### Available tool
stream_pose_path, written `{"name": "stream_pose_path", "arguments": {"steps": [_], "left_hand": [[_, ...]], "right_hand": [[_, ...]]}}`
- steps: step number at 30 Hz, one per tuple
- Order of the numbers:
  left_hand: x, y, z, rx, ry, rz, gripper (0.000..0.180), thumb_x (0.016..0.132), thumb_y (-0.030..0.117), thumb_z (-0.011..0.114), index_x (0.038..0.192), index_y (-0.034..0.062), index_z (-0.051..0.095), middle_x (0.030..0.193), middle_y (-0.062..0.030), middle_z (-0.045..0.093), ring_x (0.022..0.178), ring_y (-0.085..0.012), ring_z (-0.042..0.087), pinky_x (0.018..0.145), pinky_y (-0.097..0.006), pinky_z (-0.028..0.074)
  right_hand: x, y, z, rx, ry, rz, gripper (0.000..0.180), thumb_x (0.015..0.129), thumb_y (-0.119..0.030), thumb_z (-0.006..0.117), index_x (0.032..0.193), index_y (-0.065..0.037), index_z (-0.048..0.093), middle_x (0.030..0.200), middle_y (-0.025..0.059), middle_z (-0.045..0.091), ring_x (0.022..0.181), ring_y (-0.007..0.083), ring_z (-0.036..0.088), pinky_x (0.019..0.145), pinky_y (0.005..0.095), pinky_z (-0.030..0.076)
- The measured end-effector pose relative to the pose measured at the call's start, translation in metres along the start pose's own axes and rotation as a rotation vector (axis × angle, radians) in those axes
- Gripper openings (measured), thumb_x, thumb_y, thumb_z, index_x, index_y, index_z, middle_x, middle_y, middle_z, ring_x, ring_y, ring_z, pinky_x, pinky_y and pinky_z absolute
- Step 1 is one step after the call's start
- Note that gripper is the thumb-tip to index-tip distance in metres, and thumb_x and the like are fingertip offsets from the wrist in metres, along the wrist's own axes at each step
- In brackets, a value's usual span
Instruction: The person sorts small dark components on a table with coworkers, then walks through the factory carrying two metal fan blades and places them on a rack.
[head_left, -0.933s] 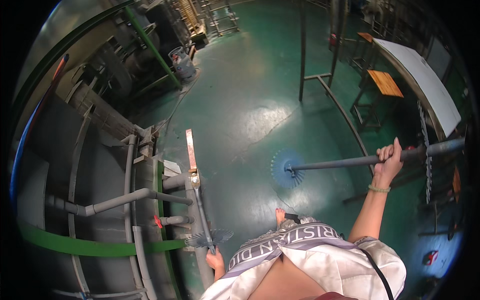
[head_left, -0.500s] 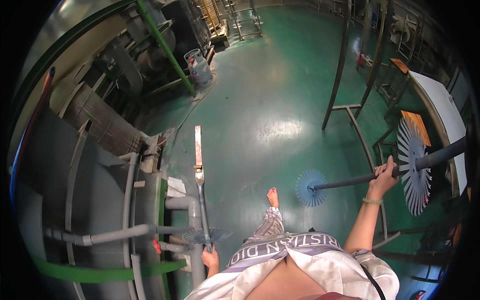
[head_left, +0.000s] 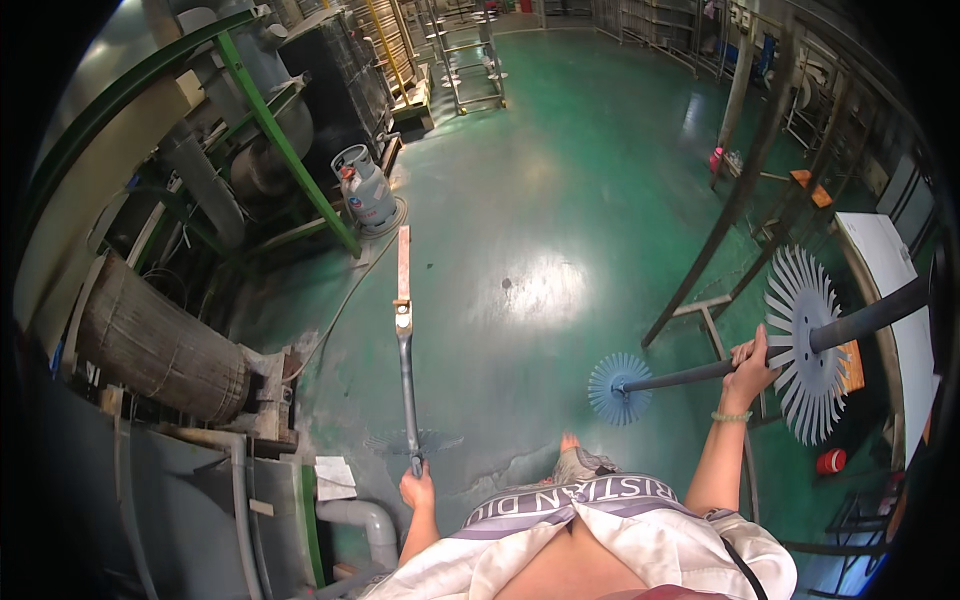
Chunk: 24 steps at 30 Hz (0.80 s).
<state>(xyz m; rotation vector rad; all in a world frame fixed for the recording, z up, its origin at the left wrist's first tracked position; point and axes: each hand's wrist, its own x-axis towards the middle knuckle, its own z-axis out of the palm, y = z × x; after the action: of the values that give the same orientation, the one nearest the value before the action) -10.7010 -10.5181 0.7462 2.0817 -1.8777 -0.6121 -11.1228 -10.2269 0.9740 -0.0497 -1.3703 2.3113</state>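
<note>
My left hand (head_left: 417, 487) is closed round the lower end of a grey metal rod (head_left: 408, 390). A thin disc with a slotted edge (head_left: 445, 441) sits on that rod just above my fingers, and a flat reddish bar (head_left: 404, 265) is joined to its far end. On the right, my right hand (head_left: 750, 372) grips a dark rod (head_left: 690, 376) held out sideways. This rod carries a small bluish slotted disc (head_left: 605, 390) at its inner end. Right beside my fist is a large grey disc with blade-like teeth (head_left: 795, 350). The rod's outer end runs out of sight.
Ahead to the left stand a grey gas cylinder (head_left: 368, 195) with a hose and a green frame (head_left: 285, 150). A rusty drum (head_left: 165, 340) and grey pipes (head_left: 375, 525) are nearer. On the right are a metal stand (head_left: 745, 190), a white-topped table (head_left: 875, 240) and a red can (head_left: 830, 461).
I have moved forward: the pipes and green edge at the left have slid back toward me. The view has also shifted. Both hands keep hold of their rods.
</note>
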Motion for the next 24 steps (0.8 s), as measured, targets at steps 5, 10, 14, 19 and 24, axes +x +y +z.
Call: {"name": "stream_pose_path", "arguments": {"steps": [5, 10, 14, 19, 24], "left_hand": [[0.071, 0.101, 0.060, -0.038, 0.016, 0.015, 0.037, 0.071, 0.043, 0.065, 0.079, 0.0062, 0.064, 0.076, -0.0173, 0.063, 0.078, -0.0373, 0.059, 0.068, -0.045, 0.044], [0.127, 0.211, 0.075, -0.033, 0.016, -0.027, 0.032, 0.072, 0.039, 0.066, 0.077, 0.0070, 0.064, 0.073, -0.0164, 0.063, 0.075, -0.0370, 0.059, 0.066, -0.044, 0.045], [0.179, 0.270, 0.094, -0.030, 0.063, -0.048, 0.028, 0.072, 0.036, 0.066, 0.079, 0.0091, 0.064, 0.073, -0.0155, 0.063, 0.072, -0.0361, 0.060, 0.065, -0.044, 0.045], [0.248, 0.342, 0.145, 0.000, 0.116, -0.071, 0.028, 0.072, 0.035, 0.067, 0.081, 0.0092, 0.065, 0.074, -0.0155, 0.063, 0.073, -0.0354, 0.060, 0.066, -0.044, 0.045], [0.355, 0.437, 0.201, 0.051, 0.094, -0.058, 0.033, 0.072, 0.039, 0.067, 0.084, 0.0085, 0.065, 0.076, -0.0171, 0.063, 0.076, -0.0366, 0.060, 0.067, -0.045, 0.045]], "right_hand": [[0.061, 0.083, 0.093, 0.054, -0.071, 0.022, 0.019, 0.082, -0.009, 0.057, 0.066, -0.001, 0.052, 0.045, -0.0016, 0.035, 0.034, 0.0081, 0.029, 0.038, 0.0237, 0.029], [0.134, 0.174, 0.199, 0.043, -0.078, 0.011, 0.011, 0.083, -0.008, 0.056, 0.080, 0.003, 0.056, 0.047, -0.0016, 0.035, 0.036, 0.0073, 0.030, 0.039, 0.0229, 0.030], [0.174, 0.230, 0.281, 0.045, -0.105, 0.007, 0.017, 0.083, -0.010, 0.057, 0.069, -0.001, 0.054, 0.046, -0.0012, 0.036, 0.035, 0.0077, 0.030, 0.039, 0.0233, 0.030], [0.225, 0.286, 0.380, 0.000, -0.037, 0.015, 0.037, 0.083, -0.013, 0.057, 0.050, -0.010, 0.039, 0.042, -0.0019, 0.033, 0.033, 0.0077, 0.028, 0.039, 0.0240, 0.031], [0.303, 0.358, 0.455, -0.002, 0.136, 0.008, 0.035, 0.082, -0.013, 0.058, 0.053, -0.012, 0.038, 0.044, -0.0030, 0.033, 0.034, 0.0073, 0.028, 0.041, 0.0243, 0.033]]}}
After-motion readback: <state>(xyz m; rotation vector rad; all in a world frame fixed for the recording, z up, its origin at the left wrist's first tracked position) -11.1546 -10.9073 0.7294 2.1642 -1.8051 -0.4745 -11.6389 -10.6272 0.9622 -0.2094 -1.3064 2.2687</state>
